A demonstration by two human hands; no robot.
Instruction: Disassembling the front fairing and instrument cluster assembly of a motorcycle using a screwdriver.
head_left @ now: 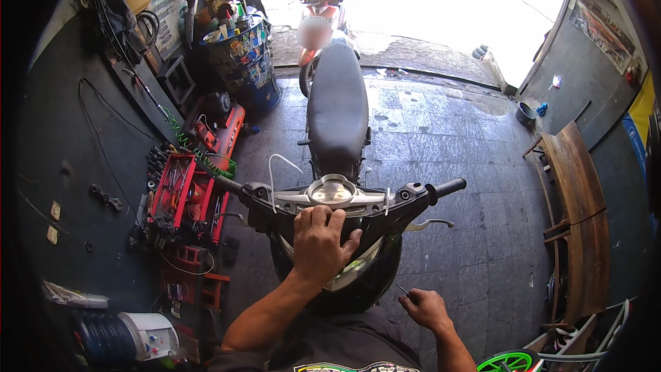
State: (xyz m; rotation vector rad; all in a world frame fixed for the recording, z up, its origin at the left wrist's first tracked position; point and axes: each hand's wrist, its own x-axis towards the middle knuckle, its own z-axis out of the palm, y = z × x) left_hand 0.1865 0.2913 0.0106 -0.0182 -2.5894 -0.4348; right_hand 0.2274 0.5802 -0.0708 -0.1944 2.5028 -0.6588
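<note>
Hands at the front of a partly stripped motorcycle (pixel 336 155) standing on a tiled floor (pixel 468 165).
The motorcycle stands at centre, its handlebar end near and its dark seat (pixel 335 96) extending to the far side. The left hand (pixel 321 244), unclenched, lies palm down over the near side of the handlebar assembly, fingers close together and thumb apart, fingertips at the near edge of the round dial (pixel 331 191). The right hand (pixel 425 308), nearer and to the right of the front cover, pinches a slim metallic object (pixel 403 289) between thumb and fingers. A pale cable (pixel 271 173) rises left of the dial; farther left stand a red tool rack (pixel 172 191) and, beyond it, a blue drum (pixel 258 89).
</note>
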